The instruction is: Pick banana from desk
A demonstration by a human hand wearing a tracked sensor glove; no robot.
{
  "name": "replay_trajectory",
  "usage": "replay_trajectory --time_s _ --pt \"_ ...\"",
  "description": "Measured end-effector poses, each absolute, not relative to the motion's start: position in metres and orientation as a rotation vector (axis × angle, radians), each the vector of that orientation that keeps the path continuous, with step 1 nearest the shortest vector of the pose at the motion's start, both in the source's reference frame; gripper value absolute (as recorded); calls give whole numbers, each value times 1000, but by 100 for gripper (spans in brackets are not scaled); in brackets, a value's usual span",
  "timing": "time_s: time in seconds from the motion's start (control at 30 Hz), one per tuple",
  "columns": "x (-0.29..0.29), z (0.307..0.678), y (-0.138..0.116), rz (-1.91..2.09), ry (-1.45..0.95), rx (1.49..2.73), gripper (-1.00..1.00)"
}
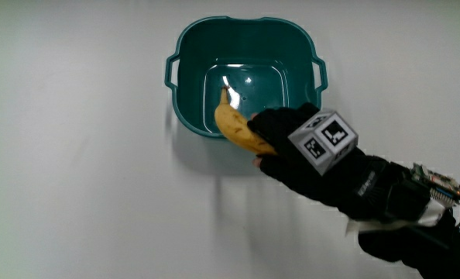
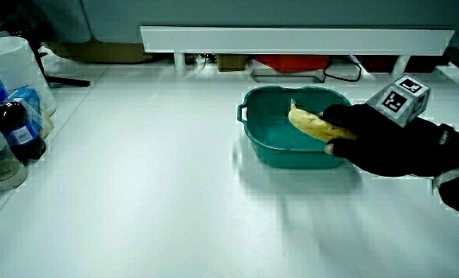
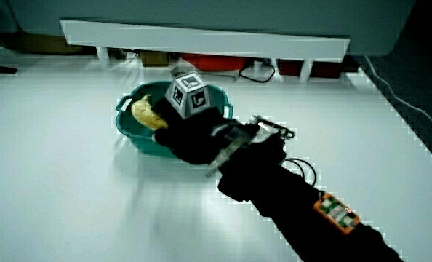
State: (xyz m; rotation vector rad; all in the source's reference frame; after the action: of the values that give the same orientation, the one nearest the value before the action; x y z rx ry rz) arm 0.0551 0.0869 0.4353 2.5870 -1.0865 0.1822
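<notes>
- Hand [image 1: 292,143]: centre of the main view, over the near rim of the teal basin [image 1: 190,58]; fingers closed around the banana [image 1: 234,124].
- Banana: yellow, held above the basin's interior, tip pointing into the bowl; confirmed in both side views [image 2: 311,123] [image 3: 146,113].
- Basin stands on the white table [image 1: 75,155].

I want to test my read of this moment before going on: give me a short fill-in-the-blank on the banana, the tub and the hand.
1. The hand is shut on the ____.
2. The banana is held over the rim of the teal ____.
3. The tub has a handle on each of ____ sides.
4. On the back of the hand sits a patterned ____.

Missing words: banana; tub; two; cube
</notes>
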Motion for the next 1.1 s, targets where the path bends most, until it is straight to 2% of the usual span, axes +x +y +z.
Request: replay_trajectory --time_s 0.07,0.13,0.17,0.4,0.57,0.73,0.83,0.97,1.1 --pt "55 436 87 188 -1096 2609 100" --pt "56 434 87 209 -1078 2577 100" --pt "57 434 88 211 -1097 2606 100" --pt "61 412 84 247 -1115 2588 100" --pt "65 384 74 416 -1080 2496 100" --pt "73 362 56 528 -1026 2463 100" --pt "79 354 46 385 -1065 2545 100" --pt "87 343 34 411 -1039 2554 100" --pt "93 339 23 315 -1053 2667 100"
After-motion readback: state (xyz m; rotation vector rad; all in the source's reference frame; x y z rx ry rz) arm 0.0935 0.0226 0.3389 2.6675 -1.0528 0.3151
